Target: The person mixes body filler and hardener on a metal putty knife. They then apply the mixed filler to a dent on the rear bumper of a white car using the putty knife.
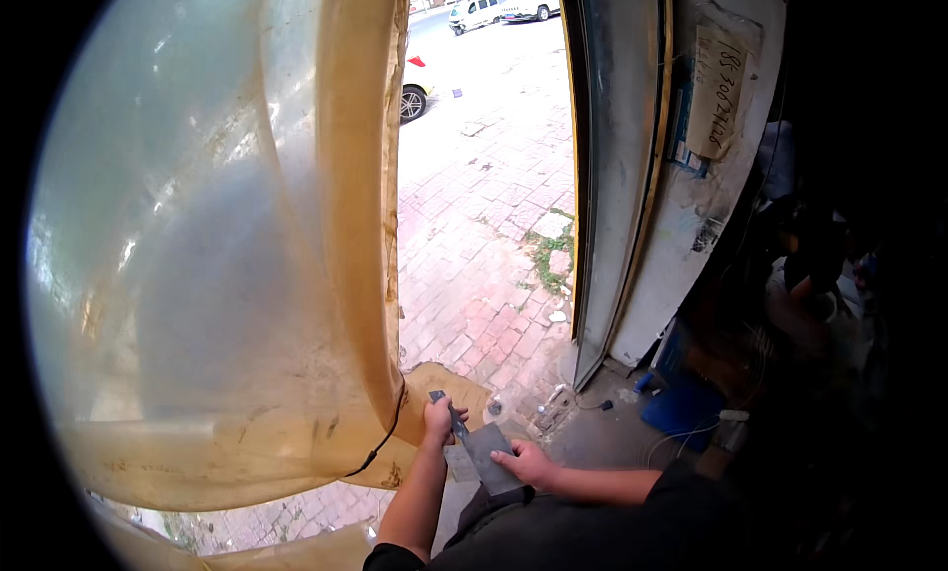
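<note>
Head view, the only one on my feed, looks down on both bare hands low in the picture, close in front of the black clothing (592, 527). From my seat I read the left hand (440, 421) as closed around a narrow dark grey strip (457, 422), its fingers wrapped over the middle and the far end poking out above. The right hand (531, 466) is clamped on the right edge of a flat dark grey plate (486, 448), thumb laid on the upper face; its other fingers are hidden from me. What matters most to me is how these line up: the strip slants from upper left to lower right and ends at the plate's upper left corner, and the plate's long axis runs in much the same direction. I cannot tell whether they join or merely overlap. The plate lies right of the left hand, with the right hand nearer to it. A lighter grey piece (458, 462) shows at its left edge. Beyond hangs the yellowish plastic curtain (227, 304).
</note>
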The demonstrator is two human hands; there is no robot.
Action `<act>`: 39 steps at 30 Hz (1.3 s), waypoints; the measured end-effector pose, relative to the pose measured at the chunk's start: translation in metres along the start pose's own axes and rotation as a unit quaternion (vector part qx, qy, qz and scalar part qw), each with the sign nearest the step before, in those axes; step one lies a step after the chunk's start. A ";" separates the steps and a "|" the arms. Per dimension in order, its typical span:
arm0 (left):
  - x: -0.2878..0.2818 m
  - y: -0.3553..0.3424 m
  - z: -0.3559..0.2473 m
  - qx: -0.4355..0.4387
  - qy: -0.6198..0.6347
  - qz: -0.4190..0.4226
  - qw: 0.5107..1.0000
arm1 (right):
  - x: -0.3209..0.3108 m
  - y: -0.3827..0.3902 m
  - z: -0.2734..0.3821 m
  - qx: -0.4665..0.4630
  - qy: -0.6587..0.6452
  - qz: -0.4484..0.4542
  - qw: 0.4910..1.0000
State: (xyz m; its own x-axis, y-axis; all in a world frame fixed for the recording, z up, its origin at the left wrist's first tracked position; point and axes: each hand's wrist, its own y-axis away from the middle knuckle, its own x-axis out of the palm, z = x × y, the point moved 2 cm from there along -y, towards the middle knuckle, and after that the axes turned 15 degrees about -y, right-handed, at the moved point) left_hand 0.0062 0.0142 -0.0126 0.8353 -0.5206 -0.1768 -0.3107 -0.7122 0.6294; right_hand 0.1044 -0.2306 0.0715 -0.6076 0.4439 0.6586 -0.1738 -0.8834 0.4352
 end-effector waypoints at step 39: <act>-0.072 -0.874 -0.297 -0.249 -0.271 -0.059 0.928 | -0.149 -0.990 0.537 -0.116 0.081 -0.127 0.982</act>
State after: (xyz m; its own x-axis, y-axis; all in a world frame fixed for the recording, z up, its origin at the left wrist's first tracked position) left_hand 0.3525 0.8138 -0.3251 0.4573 -0.7101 -0.5354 0.1293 -0.5426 0.8300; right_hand 0.7828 0.6580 -0.1277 -0.6337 0.6411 0.4330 -0.4960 -0.7662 0.4086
